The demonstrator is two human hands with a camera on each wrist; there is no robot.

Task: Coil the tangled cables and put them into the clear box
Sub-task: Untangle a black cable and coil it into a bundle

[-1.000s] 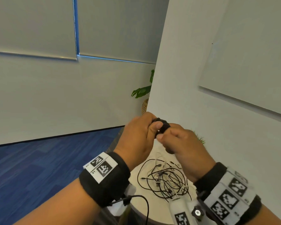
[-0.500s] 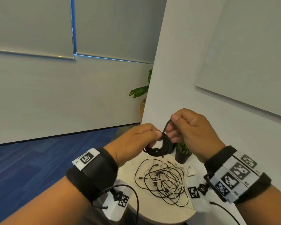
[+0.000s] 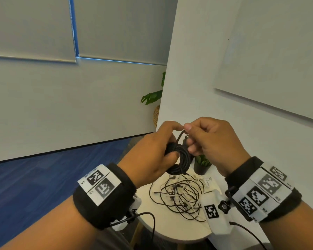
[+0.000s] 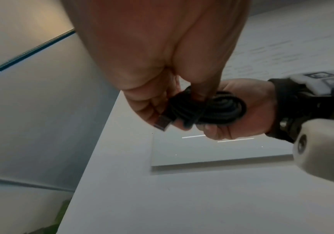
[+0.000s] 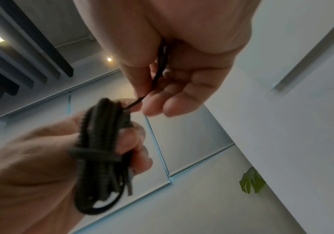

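Observation:
A black braided cable coil (image 3: pixel 181 159) hangs in the air above the small table. My left hand (image 3: pixel 157 150) grips the coil, thumb across its loops (image 5: pixel 100 150). My right hand (image 3: pixel 206 139) pinches the cable's free end (image 3: pixel 181 135) between thumb and forefinger just above the coil (image 4: pixel 212 109). A USB plug (image 4: pixel 163 122) sticks out beside the left hand's fingers. A tangle of thin black and white cables (image 3: pixel 181 195) lies on the round white table (image 3: pixel 163 222) below. The clear box is not in view.
A small potted plant (image 3: pixel 201 164) stands at the table's far side, against the white wall (image 3: pixel 206 69). A larger plant in a woven basket (image 3: pixel 156 105) stands behind the wall's corner. Blue carpet (image 3: pixel 34 177) lies to the left.
Both hands have drawn a little apart and the coil now hangs lower from the left hand. The right hand has pulled the free end up above the coil.

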